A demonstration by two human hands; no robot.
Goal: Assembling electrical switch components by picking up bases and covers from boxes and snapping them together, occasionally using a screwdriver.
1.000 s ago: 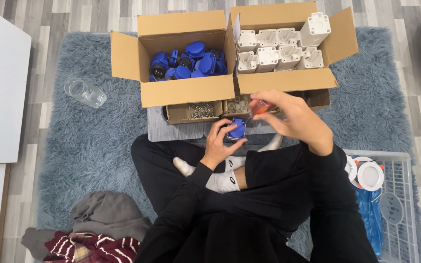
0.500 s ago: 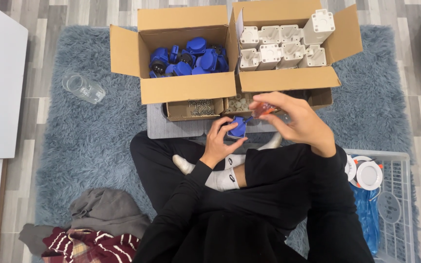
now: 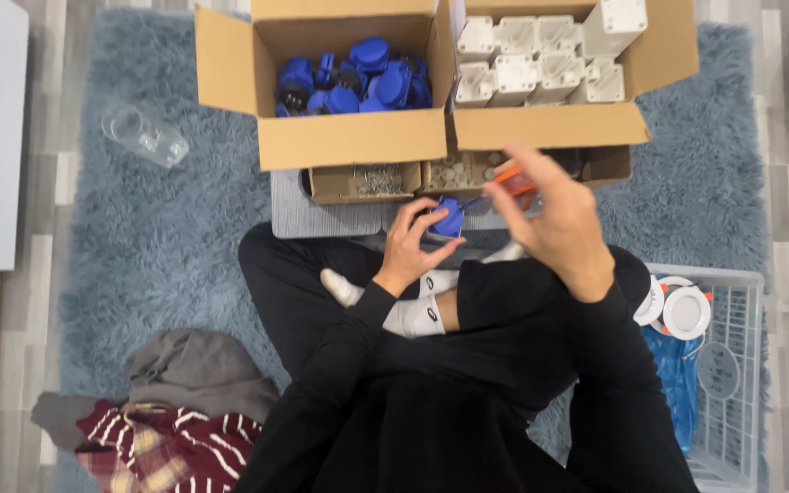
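Head view: left hand (image 3: 410, 245) grip clasps blue part (image 3: 449, 220); right hand (image 3: 554, 219) beside.

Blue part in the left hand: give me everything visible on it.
The blue part is a small, glossy piece that looks like moulded plastic, matching the blue pieces in the open cardboard box ahead. The left hand grips it from below and the side, fingers curled round it, above the lap. An orange-handled tool in the right hand points at it; contact is unclear. Finer detail is hidden.
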